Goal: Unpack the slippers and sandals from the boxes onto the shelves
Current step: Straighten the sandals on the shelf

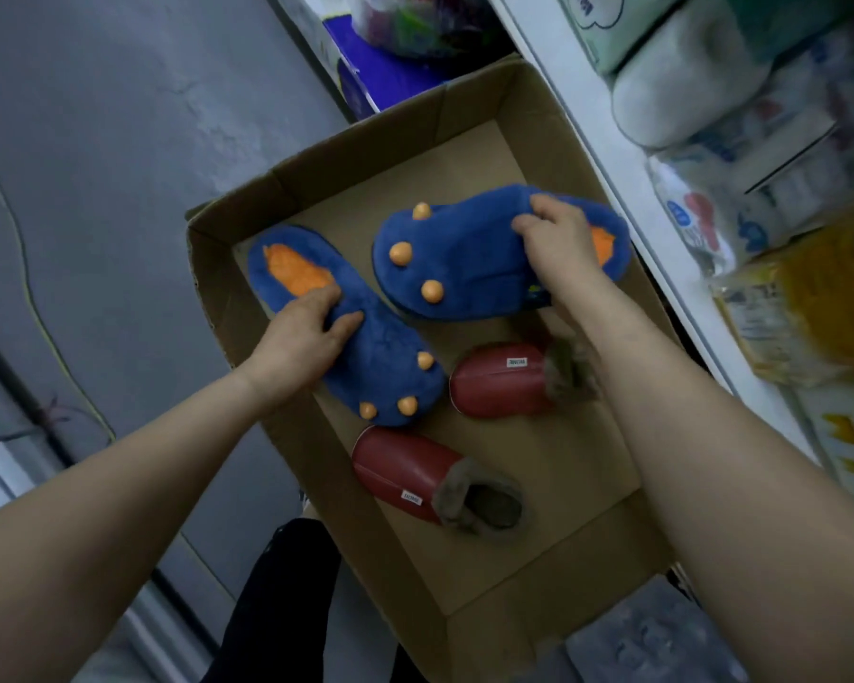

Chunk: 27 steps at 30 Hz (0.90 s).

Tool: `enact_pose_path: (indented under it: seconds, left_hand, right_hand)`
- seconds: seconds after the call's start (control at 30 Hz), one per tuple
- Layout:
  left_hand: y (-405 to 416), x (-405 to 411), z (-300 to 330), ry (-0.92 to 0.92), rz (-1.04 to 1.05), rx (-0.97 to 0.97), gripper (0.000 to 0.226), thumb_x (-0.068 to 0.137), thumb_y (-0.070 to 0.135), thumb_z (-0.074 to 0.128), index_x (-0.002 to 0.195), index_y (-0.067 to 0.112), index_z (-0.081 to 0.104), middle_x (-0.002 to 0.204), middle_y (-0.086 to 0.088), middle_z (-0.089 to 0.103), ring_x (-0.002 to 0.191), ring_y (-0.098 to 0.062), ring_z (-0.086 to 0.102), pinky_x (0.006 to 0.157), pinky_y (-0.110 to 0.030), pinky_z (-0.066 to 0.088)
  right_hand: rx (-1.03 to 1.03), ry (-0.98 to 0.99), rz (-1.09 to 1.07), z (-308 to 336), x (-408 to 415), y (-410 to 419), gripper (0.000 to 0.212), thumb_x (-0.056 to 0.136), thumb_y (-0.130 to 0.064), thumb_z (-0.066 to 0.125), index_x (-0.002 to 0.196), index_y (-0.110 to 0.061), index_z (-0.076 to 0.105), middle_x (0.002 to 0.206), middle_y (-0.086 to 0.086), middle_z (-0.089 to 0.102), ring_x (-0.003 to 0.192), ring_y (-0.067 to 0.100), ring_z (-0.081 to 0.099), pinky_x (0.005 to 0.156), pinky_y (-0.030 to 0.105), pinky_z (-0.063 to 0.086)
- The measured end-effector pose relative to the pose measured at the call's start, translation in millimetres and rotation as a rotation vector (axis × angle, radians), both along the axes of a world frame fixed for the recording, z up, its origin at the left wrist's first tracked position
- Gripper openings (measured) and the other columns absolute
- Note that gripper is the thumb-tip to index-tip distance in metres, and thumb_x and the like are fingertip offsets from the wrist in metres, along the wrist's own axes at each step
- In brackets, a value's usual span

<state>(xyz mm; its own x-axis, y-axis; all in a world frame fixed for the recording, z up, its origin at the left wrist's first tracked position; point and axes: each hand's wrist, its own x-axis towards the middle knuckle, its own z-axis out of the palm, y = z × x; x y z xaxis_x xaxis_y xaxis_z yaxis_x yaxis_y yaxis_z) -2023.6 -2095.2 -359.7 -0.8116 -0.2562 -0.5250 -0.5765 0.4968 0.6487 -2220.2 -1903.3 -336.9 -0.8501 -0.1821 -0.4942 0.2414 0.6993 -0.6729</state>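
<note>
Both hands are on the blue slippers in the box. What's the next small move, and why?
Probably lift both straight up out of the cardboard box. The left hand grips one blue slipper, the right hand the other, and the shelf is just right. The red slippers can wait.

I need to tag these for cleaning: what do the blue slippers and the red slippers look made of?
Blue slippers: plush fleece by their fuzzy nap, with orange nubs. Red slippers: smooth, slightly shiny shell, perhaps faux leather, with a grey-brown furry lining at the opening.

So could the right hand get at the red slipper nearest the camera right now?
Probably not yet: the right hand grips a blue slipper. The red slipper itself lies uncovered in the box.
</note>
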Motion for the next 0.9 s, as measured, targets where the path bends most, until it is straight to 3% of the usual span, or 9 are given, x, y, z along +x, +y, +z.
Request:
enact_pose_path:
  seconds: [0.07, 0.17, 0.3, 0.37, 0.43, 0.57, 0.67, 0.77, 0.9]
  left_hand:
    - [0.8, -0.3, 11.1, 0.016, -0.045, 0.007, 0.016, 0.097, 0.032, 0.051, 0.088, 0.019, 0.046, 0.076, -0.006, 0.050, 0.070, -0.022, 0.049, 0.063, -0.039, 0.035]
    - [6.4, -11.1, 27.7, 0.029, -0.231, -0.045, 0.013, 0.096, 0.035, 0.051, 0.090, 0.026, 0.042, 0.086, -0.004, 0.048, 0.080, -0.020, 0.047, 0.070, -0.034, 0.033]
    - [32.2, -31.4, 34.6, 0.118, -0.400, -0.099, 0.014, 0.095, 0.037, 0.053, 0.094, 0.027, 0.043, 0.084, 0.004, 0.045, 0.088, -0.016, 0.043, 0.072, -0.030, 0.030]
    - [48.7, -36.7, 25.7, 0.133, -0.452, -0.130, 0.015, 0.094, 0.031, 0.056, 0.100, 0.018, 0.050, 0.089, 0.000, 0.052, 0.095, -0.021, 0.046, 0.074, -0.029, 0.030]
    - [60.6, -37.8, 12.1, 0.094, -0.459, -0.155, 0.029, 0.093, 0.023, 0.059, 0.118, 0.010, 0.053, 0.113, -0.011, 0.056, 0.109, -0.028, 0.048, 0.084, -0.030, 0.033]
    - [70.3, -24.9, 4.3, 0.151, -0.339, -0.109, 0.061, 0.090, 0.014, 0.063, 0.145, 0.014, 0.037, 0.148, -0.009, 0.034, 0.132, -0.029, 0.038, 0.104, -0.036, 0.037]
    - [69.7, -0.6, 6.3, 0.149, -0.132, -0.110, 0.069, 0.089, 0.017, 0.066, 0.148, 0.018, 0.031, 0.152, -0.009, 0.027, 0.135, -0.030, 0.037, 0.107, -0.043, 0.040]
    - [69.6, 27.7, 7.0, 0.017, 0.089, -0.121, 0.076, 0.087, 0.025, 0.068, 0.149, 0.020, 0.025, 0.151, -0.012, 0.027, 0.133, -0.034, 0.039, 0.105, -0.048, 0.041]
    - [77.5, 52.5, -0.8, -0.217, 0.311, 0.093, 0.072, 0.087, 0.028, 0.068, 0.146, 0.019, 0.028, 0.137, -0.015, 0.048, 0.123, -0.034, 0.049, 0.099, -0.043, 0.042]
  right_hand:
    - [0.079, 0.104, 0.100, 24.3, 9.5, 24.7, 0.023, 0.087, -0.023, 0.047, 0.082, -0.003, 0.057, 0.076, 0.009, 0.058, 0.085, 0.028, 0.056, 0.067, 0.033, 0.039]
    - [0.227, 0.208, 0.399, 46.7, 30.0, 54.7, 0.032, 0.078, -0.031, 0.040, 0.078, -0.007, 0.062, 0.084, 0.011, 0.059, 0.095, 0.030, 0.053, 0.078, 0.031, 0.033]
    - [0.329, 0.352, 0.703, 31.2, 62.8, 77.6, 0.054, 0.077, -0.035, 0.032, 0.096, -0.008, 0.074, 0.094, 0.014, 0.064, 0.099, 0.037, 0.052, 0.092, 0.044, 0.042]
    - [0.313, 0.289, 0.687, 16.7, 79.6, 81.2, 0.047, 0.081, -0.028, 0.030, 0.100, -0.007, 0.068, 0.099, 0.014, 0.059, 0.101, 0.034, 0.050, 0.091, 0.041, 0.038]
    - [0.233, 0.211, 0.598, 0.9, 89.4, 81.9, 0.031, 0.089, -0.019, 0.034, 0.101, -0.005, 0.060, 0.104, 0.014, 0.054, 0.101, 0.032, 0.049, 0.089, 0.042, 0.037]
    - [0.084, 0.187, 0.399, -6.1, 93.0, 85.5, 0.026, 0.101, -0.017, 0.045, 0.124, -0.010, 0.055, 0.129, 0.009, 0.048, 0.120, 0.024, 0.047, 0.103, 0.038, 0.038]
    - [0.077, 0.264, 0.281, 7.7, 96.5, 92.6, 0.035, 0.100, -0.015, 0.045, 0.135, -0.016, 0.051, 0.139, 0.006, 0.043, 0.126, 0.022, 0.045, 0.102, 0.028, 0.036]
    - [0.172, 0.389, 0.173, 20.3, 103.3, 117.1, 0.037, 0.098, -0.014, 0.049, 0.134, -0.016, 0.052, 0.138, 0.007, 0.045, 0.123, 0.024, 0.047, 0.100, 0.032, 0.038]
    - [0.075, 0.096, 0.011, 23.1, 109.4, 156.5, 0.042, 0.098, -0.036, 0.054, 0.138, -0.028, 0.047, 0.132, -0.004, 0.046, 0.114, 0.012, 0.054, 0.096, 0.028, 0.044]
